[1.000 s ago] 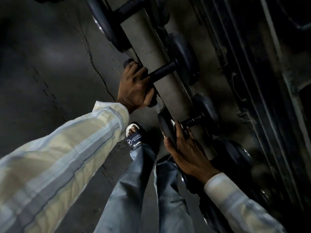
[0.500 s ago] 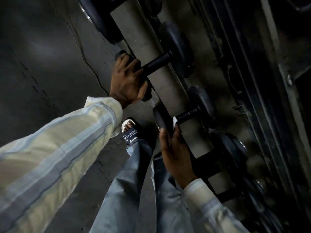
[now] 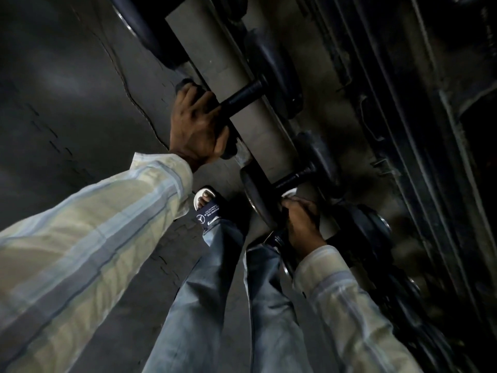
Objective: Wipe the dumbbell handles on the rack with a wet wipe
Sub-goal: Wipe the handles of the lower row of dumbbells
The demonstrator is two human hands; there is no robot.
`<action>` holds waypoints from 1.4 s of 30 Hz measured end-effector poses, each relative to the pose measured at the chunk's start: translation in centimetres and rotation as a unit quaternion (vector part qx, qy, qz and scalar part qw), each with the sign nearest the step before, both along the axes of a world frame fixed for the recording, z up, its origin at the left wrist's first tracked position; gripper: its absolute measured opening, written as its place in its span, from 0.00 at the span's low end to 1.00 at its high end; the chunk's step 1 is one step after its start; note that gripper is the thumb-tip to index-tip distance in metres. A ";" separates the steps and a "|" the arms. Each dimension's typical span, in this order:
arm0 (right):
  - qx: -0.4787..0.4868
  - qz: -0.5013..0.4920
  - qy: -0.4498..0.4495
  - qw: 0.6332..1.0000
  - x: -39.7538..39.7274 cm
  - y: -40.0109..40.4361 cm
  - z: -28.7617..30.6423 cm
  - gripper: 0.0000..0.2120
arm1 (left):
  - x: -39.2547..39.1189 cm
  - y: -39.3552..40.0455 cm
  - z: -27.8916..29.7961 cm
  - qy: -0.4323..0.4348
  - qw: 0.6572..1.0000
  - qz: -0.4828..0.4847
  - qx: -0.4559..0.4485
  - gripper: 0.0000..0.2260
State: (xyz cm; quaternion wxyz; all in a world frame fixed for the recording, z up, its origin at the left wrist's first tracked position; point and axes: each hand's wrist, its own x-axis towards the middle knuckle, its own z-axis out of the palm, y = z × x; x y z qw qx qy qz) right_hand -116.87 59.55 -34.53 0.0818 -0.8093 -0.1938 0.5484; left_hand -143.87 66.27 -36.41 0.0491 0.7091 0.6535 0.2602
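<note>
At frame centre, the right hand (image 3: 302,224) has been shifted onto the lower dumbbell handle (image 3: 291,180), its grip apparently closed round the wet wipe (image 3: 290,193), while the upper dumbbell (image 3: 242,99) stays clasped by the left hand (image 3: 197,127).

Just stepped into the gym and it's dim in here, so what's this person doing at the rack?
A person in a striped shirt is bent over a grey metal dumbbell rack. The left hand is clamped on the near end of one black dumbbell. The right hand presses a white wet wipe against the dark handle of the next dumbbell, apparently wiping it.
</note>
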 end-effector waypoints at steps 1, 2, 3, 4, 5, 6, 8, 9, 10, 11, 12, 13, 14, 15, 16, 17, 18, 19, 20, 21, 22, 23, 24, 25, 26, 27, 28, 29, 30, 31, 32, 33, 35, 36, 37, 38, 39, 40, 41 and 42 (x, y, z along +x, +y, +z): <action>-0.021 0.004 -0.003 1.000 0.5 0.0 -0.1 0.10 | -0.1 0.0 -0.1 0.001 1.000 -0.002 0.004 0.09; -0.024 0.012 -0.044 0.999 1.0 0.2 -0.1 0.13 | -0.2 0.0 -0.1 0.004 1.000 -0.004 0.005 0.10; 0.006 0.024 -0.117 0.993 1.7 0.3 -0.3 0.13 | -0.1 -0.1 -0.2 0.006 1.000 -0.005 0.005 0.10; 0.036 0.030 -0.169 0.985 1.9 0.5 -0.1 0.13 | 0.0 0.0 -0.1 0.007 1.000 -0.005 0.006 0.10; 0.064 0.024 -0.172 0.983 2.1 0.5 0.1 0.13 | 0.0 0.1 -0.1 0.005 1.000 -0.007 0.006 0.10; 0.080 0.015 -0.141 0.987 1.8 0.3 0.0 0.12 | -0.1 0.1 0.0 0.006 1.000 -0.010 0.007 0.10; 0.062 0.025 -0.041 0.997 0.4 -0.1 0.5 0.09 | 0.0 0.0 0.0 0.009 1.000 -0.011 0.014 0.09; 0.036 0.004 0.009 0.999 0.0 0.1 0.4 0.09 | 0.1 0.0 0.0 0.008 1.000 -0.013 0.016 0.08; 0.011 -0.063 0.061 0.996 -0.5 0.9 0.6 0.09 | 0.0 0.1 0.0 0.008 1.000 -0.016 0.016 0.08; -0.004 -0.156 0.120 0.980 -0.9 2.0 0.8 0.09 | -0.1 0.1 0.0 0.008 1.000 -0.018 0.013 0.08; 0.005 -0.246 0.157 0.956 -0.7 3.2 0.8 0.11 | 0.0 0.0 0.0 0.007 1.000 -0.019 0.012 0.09; 0.029 -0.320 0.169 0.932 -0.3 4.3 0.5 0.12 | 0.1 0.0 0.0 0.010 1.000 -0.018 0.012 0.09; 0.054 -0.366 0.156 0.916 0.0 5.0 0.1 0.14 | 0.2 0.0 0.0 0.011 1.000 -0.018 0.011 0.10; 0.074 -0.390 0.143 0.907 0.3 5.2 0.0 0.16 | 0.2 0.0 0.0 0.012 1.000 -0.020 0.009 0.10; 0.084 -0.393 0.139 0.905 0.1 4.7 0.0 0.17 | 0.1 0.1 0.0 0.014 1.000 -0.019 0.008 0.10; 0.083 -0.387 0.153 0.906 -0.3 3.8 0.2 0.18 | 0.0 0.0 0.0 0.018 1.000 -0.017 0.008 0.11; 0.069 -0.357 0.160 0.918 -0.8 2.8 0.5 0.19 | 0.0 -0.1 0.1 0.021 1.000 -0.014 0.009 0.11; 0.050 -0.307 0.176 0.934 -1.3 1.8 0.9 0.19 | 0.0 -0.1 0.1 0.021 1.000 -0.014 0.010 0.11; 0.033 -0.260 0.190 0.946 -1.5 1.2 1.2 0.16 | 0.1 -0.2 0.0 0.021 1.000 -0.015 0.011 0.12; 0.021 -0.231 0.191 0.954 -1.3 1.2 1.4 0.11 | 0.1 -0.2 -0.1 0.023 1.000 -0.015 0.011 0.13; 0.020 -0.222 0.183 0.957 -0.8 1.5 1.6 0.09 | 0.1 -0.2 0.0 0.025 1.000 -0.015 0.010 0.13; 0.029 -0.235 0.171 0.956 0.0 2.2 1.4 0.09 | 0.1 -0.3 0.1 0.028 0.999 -0.013 0.010 0.13; 0.038 -0.265 0.162 0.950 0.8 3.0 1.1 0.11 | 0.1 -0.3 0.1 0.030 0.999 -0.011 0.010 0.13; 0.051 -0.298 0.164 0.939 1.4 3.7 0.7 0.12 | 0.1 -0.3 0.1 0.031 0.999 -0.012 0.011 0.13; 0.063 -0.309 0.170 0.933 1.5 3.9 0.4 0.13 | 0.2 -0.4 0.1 0.032 0.999 -0.014 0.012 0.12; 0.067 -0.282 0.177 0.941 1.1 3.6 0.3 0.11 | 0.2 -0.4 0.1 0.034 0.999 -0.015 0.012 0.12; 0.057 -0.222 0.175 0.958 0.6 2.7 0.2 0.09 | 0.2 -0.5 0.1 0.038 0.999 -0.016 0.010 0.12; 0.049 -0.163 0.180 0.969 0.1 1.8 0.6 0.07 | 0.1 -0.4 0.1 0.041 0.999 -0.015 0.007 0.12; 0.034 -0.130 0.187 0.973 0.0 1.3 1.0 0.07 | 0.0 -0.4 0.0 0.044 0.999 -0.014 0.002 0.12; 0.015 -0.127 0.198 0.972 0.2 1.4 1.3 0.06 | -0.1 -0.4 -0.1 0.045 0.999 -0.012 -0.005 0.13; 0.008 -0.145 0.201 0.969 0.7 2.0 1.7 0.06 | -0.2 -0.5 -0.2 0.046 0.999 -0.013 -0.009 0.13; 0.007 -0.178 0.200 0.963 1.4 2.8 1.6 0.09 | -0.1 -0.6 -0.4 0.048 0.999 -0.014 -0.009 0.13; 0.028 -0.238 0.195 0.951 2.1 3.8 1.0 0.11 | -0.1 -0.5 -0.3 0.045 0.999 -0.017 -0.013 0.13; 0.041 -0.245 0.196 0.949 1.9 3.4 0.8 0.12 | -0.1 -0.3 -0.1 0.044 0.999 -0.018 -0.015 0.13; 0.040 -0.212 0.201 0.956 1.2 2.8 1.0 0.13 | -0.1 -0.3 0.0 0.045 0.999 -0.019 -0.014 0.13; 0.041 -0.170 0.203 0.963 0.6 1.9 1.1 0.12 | -0.1 -0.2 0.0 0.047 0.999 -0.021 -0.010 0.13; 0.042 -0.133 0.206 0.968 0.2 1.3 1.6 0.11 | 0.0 -0.2 -0.1 0.047 0.999 -0.024 -0.006 0.13; 0.039 -0.120 0.215 0.968 0.2 1.0 1.8 0.14 | -0.1 -0.2 -0.2 0.047 0.999 -0.025 -0.002 0.13; 0.045 -0.128 0.219 0.966 0.5 1.0 1.9 0.15 | -0.1 -0.3 -0.2 0.046 0.999 -0.024 0.000 0.13; 0.069 -0.148 0.227 0.960 0.5 1.0 2.1 0.14 | -0.1 -0.3 -0.3 0.046 0.999 -0.023 0.003 0.13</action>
